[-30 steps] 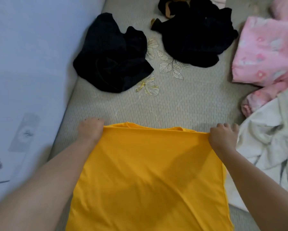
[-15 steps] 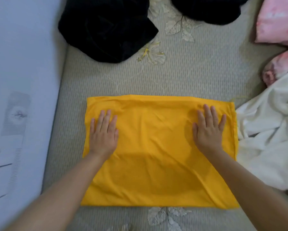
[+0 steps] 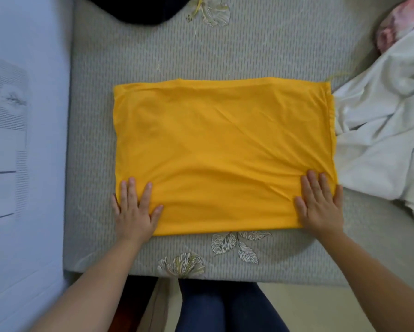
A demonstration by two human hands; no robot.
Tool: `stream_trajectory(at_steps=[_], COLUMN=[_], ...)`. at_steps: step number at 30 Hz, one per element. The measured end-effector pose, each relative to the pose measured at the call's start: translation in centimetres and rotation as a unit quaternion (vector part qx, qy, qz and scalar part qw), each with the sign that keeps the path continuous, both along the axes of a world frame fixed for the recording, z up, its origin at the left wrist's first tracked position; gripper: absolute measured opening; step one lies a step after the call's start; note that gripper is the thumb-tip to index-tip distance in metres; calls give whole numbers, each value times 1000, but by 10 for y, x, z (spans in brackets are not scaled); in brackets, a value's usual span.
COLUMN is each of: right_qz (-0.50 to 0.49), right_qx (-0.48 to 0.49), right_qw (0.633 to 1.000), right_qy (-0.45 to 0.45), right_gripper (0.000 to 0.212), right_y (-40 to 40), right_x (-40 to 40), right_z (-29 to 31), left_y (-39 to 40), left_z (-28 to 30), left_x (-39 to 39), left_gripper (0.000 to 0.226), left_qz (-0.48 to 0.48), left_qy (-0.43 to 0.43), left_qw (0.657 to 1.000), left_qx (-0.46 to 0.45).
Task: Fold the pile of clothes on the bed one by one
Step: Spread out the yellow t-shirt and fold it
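A: Left hand (image 3: 134,209) and right hand (image 3: 321,204), fingers spread, press flat on the lower corners of the yellow garment (image 3: 225,152), centre frame on the bed (image 3: 249,49).

B: Risk?

A: Uneven sliding could wrinkle it or push it into the white cloth (image 3: 380,128) at right.

You have the bed (image 3: 261,51) in front of you, its grey ribbed cover printed with leaves and flowers. The folded yellow garment (image 3: 222,152) lies flat on it, and both your palms press its near corners, your left hand (image 3: 134,212) partly on the cover. Just past your right hand (image 3: 321,207) a crumpled white cloth (image 3: 380,130) lies touching the yellow edge, with a pink item (image 3: 392,27) beyond it. Well beyond your left hand lies a black garment (image 3: 141,10).
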State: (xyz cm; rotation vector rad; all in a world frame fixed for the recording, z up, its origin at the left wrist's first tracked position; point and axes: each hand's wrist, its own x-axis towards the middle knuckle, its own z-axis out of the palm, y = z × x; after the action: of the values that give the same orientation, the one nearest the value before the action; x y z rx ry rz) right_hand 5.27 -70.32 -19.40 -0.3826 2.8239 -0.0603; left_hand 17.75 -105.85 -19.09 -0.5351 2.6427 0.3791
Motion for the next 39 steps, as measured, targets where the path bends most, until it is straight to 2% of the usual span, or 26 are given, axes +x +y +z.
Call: stream_trajectory(at_steps=[3,5,6,9,12,15,18,20,25,26,28,29,31,32,36,39], right_qz=[-128,-183,-203,-323,-411,-455,-473,-472,-454,-445,-431,-428,-423,-421,-400,-370], right_qx=[15,5,-3,-31,-35,-46,-67,-81,-169,-179,-192,-197,-207,-217,-240,-266], right_qw=[990,981,978,946,911,887,875,873,868,871,875,877,879,879,883,890], right_qy=[-49,-65,-57,-17,-20,-58,-77,-92,-105,-104,-104,-97,-71,-63,-45,-22], right_gripper=[78,82,79,62,46,36,22,18,10,18,35,37,29,24,31,14], right_y=[16,15,10,-4,-13,-13,-11,-8,-4,-4,-4,-4,-4,-4,-6,-12], right_x=[-1,-2,-2,-1,6,2,-5,-7,-3,-2,1,3,7,8,8,11], right_z=[2,6,7,13,17,16,14,14,23,24,30,33,36,38,46,52], left_y=[-4,-4,-3,10,38,88,146,186,248,251,251,249,243,238,222,209], left_z=[-1,4,7,24,34,33,29,27,23,21,19,20,21,22,24,33], left_x=[3,0,-3,-24,-64,-126,-192,-231,-284,-288,-298,-303,-313,-318,-331,-329], left_gripper=[110,119,117,88,63,54,52,51,51,52,48,42,31,29,29,28], left_qz=[4,-2,-4,-69,-183,-286,-393,-466,-595,-607,-629,-650,-691,-695,-688,-671], left_qy=[-53,-108,-132,-161,-138,-87,-21,16,47,51,46,36,7,-11,-42,-42], left_qw=[999,994,991,982,971,952,917,883,799,788,767,745,691,679,685,715], left_qx=[-3,-21,-33,-71,-73,-63,-61,-58,-72,-83,-115,-142,-212,-236,-236,-190])
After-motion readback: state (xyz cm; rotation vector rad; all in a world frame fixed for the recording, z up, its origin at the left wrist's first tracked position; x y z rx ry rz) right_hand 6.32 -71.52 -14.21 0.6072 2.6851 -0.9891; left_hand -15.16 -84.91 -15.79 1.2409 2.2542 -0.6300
